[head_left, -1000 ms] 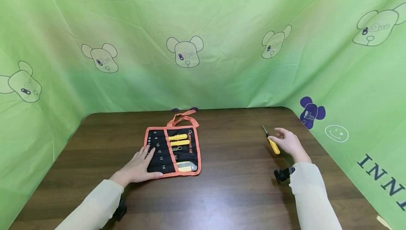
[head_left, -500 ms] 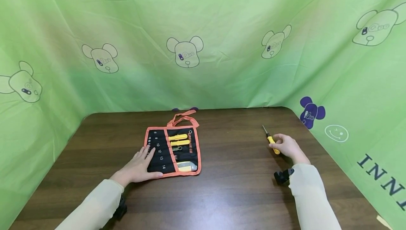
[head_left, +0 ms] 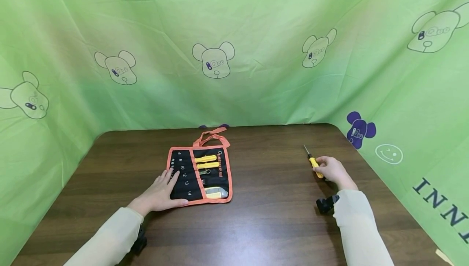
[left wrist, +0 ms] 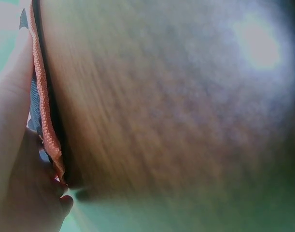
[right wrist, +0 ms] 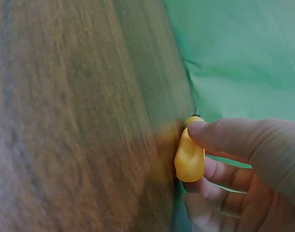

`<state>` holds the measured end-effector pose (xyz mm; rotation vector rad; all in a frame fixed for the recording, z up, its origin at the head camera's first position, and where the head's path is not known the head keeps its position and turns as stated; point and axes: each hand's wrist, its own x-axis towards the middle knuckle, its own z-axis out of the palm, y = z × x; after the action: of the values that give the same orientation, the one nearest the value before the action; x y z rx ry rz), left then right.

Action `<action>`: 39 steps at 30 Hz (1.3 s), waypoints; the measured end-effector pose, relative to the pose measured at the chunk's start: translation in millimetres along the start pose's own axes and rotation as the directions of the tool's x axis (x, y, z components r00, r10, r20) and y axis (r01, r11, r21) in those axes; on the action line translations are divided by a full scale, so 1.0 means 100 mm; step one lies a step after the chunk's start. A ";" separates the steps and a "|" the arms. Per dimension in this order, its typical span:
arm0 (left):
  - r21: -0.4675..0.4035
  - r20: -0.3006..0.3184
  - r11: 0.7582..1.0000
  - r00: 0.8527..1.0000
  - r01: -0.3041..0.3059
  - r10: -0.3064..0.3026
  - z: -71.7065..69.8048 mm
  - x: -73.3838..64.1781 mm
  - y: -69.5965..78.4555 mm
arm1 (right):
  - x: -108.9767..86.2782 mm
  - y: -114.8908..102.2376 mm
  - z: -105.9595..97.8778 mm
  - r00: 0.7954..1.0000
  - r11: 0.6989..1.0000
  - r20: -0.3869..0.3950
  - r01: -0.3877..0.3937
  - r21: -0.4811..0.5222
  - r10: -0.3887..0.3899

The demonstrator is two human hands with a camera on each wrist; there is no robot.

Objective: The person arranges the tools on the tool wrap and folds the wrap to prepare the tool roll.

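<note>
A yellow-handled screwdriver [head_left: 313, 165] with a thin dark shaft is at the right of the table, its tip pointing away from me. My right hand [head_left: 332, 172] pinches its handle [right wrist: 189, 157] between thumb and fingers. On the left, my left hand [head_left: 159, 190] rests with spread fingers on the left part of a black tool pouch [head_left: 188, 184] with orange edging. The pouch lies unfolded. Two yellow handles [head_left: 207, 162], a small greenish metal piece [head_left: 204, 172] and a yellow-and-grey utility knife [head_left: 216, 192] sit in its pockets.
Orange straps [head_left: 210, 137] trail from the pouch's far edge. The brown wooden table [head_left: 264, 217] ends at a green printed curtain [head_left: 256, 95] behind and at both sides. A black wrist camera [head_left: 326, 203] hangs under the right wrist.
My right hand has come down, and its thumb and fingers have closed on the screwdriver handle. The left hand and the pouch have stayed where they were.
</note>
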<state>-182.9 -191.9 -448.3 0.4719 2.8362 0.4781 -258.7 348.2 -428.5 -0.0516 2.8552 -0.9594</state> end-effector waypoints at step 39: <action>-0.020 0.002 1.000 1.000 0.008 -0.008 -0.03 -0.02 0.03 | 0.30 -0.78 -0.49 0.953 0.965 -0.184 0.215 -0.148 -0.241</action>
<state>-181.0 -190.6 -444.2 0.4568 2.8281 0.5034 -295.9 313.5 -346.3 -0.3231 3.1478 -0.8639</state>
